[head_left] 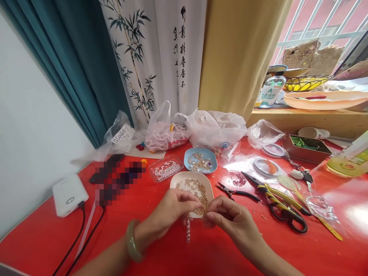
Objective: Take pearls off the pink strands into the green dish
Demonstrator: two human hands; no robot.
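My left hand (178,209), with a green bangle (132,240) at the wrist, pinches a short strand of pearly beads (188,230) that hangs below its fingers. Close to its right, my right hand (230,218) has thumb and fingers pressed together; what it holds is too small to make out. Both hands are over the front edge of a white dish (211,188) of gold beads (198,188). Behind it are a blue dish (186,155) of mixed beads and a clear tray (166,170) of pearly beads.
Black-handled pliers (244,194), larger yellow-black pliers (266,191) and yellow tweezers (327,226) lie at the right. Plastic bags (215,130) line the back. A white box (69,195) with black cables is at the left. A bottle (350,157) stands far right.
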